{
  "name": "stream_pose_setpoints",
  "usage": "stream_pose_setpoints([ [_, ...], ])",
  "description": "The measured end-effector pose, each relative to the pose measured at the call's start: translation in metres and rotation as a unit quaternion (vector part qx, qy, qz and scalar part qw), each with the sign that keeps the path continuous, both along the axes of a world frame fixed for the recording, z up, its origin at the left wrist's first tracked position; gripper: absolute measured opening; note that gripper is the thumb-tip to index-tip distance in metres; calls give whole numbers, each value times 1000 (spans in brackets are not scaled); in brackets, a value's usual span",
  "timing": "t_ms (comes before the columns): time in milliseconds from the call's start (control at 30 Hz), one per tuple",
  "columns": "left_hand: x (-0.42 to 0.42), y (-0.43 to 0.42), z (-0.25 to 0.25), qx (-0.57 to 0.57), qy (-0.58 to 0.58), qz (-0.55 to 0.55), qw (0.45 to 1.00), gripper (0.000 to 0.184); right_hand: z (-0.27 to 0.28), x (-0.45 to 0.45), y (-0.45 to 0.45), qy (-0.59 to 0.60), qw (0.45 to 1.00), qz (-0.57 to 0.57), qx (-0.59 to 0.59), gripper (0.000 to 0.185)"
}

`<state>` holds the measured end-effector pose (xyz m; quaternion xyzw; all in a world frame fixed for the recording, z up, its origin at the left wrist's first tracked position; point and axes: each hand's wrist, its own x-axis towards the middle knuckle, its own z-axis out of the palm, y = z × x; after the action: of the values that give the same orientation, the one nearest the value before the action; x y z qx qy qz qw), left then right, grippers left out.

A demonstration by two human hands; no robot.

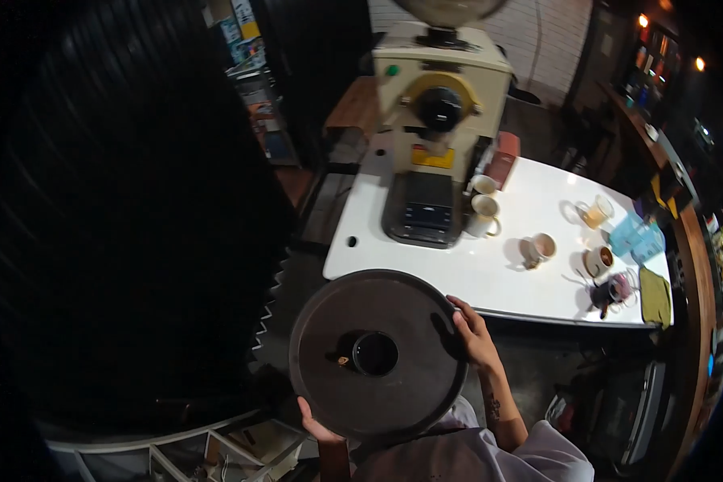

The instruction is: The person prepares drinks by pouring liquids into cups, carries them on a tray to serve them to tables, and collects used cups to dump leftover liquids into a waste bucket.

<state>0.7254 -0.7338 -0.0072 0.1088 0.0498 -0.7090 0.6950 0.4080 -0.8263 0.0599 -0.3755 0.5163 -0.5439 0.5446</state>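
A round dark serving tray (337,313) is held level in front of my body. On its middle stands a small black cup (375,353) with dark contents. Beside the cup lies a small tan piece (343,361), too small to name. My left hand (320,423) grips the tray's near left rim, its thumb on the edge and the other fingers hidden underneath. At the far right rim, my right hand (475,337) is closed round the edge.
A white table (361,241) stands ahead, bearing a cream coffee grinder (442,72), a black scale (427,213), several mugs including a white one (543,247), a blue jug (637,238) and a green cloth (655,296). A dark ribbed surface (136,225) rises at left.
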Motion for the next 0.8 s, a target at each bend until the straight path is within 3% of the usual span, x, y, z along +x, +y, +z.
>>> stream_pose_setpoints([
  [133,58,-11,-29,36,0,35,999,62,-5,62,-32,-2,998,59,10,45],
  [200,87,-20,-53,98,-196,64,974,61,-38,82,-54,25,997,76,-6,43],
  [267,95,-49,4,124,-381,68,914,57,-53,107,-79,80,994,63,-38,41],
  [333,125,-76,-3,181,-251,74,948,54,-49,136,-105,107,991,57,-53,41],
  [433,162,-125,-4,234,-309,100,916,52,-51,178,-151,109,991,49,-53,39],
  [500,195,-165,-3,230,-290,97,924,51,-79,198,-184,144,986,35,-82,36],
  [567,212,-197,1,236,-270,83,930,50,-69,220,-213,160,985,24,-66,37],
  [733,267,-305,29,246,-494,46,832,60,-30,277,-287,88,995,-28,-40,63],
  [800,283,-350,32,219,-595,39,773,58,-39,290,-319,121,988,-62,-68,63],
])
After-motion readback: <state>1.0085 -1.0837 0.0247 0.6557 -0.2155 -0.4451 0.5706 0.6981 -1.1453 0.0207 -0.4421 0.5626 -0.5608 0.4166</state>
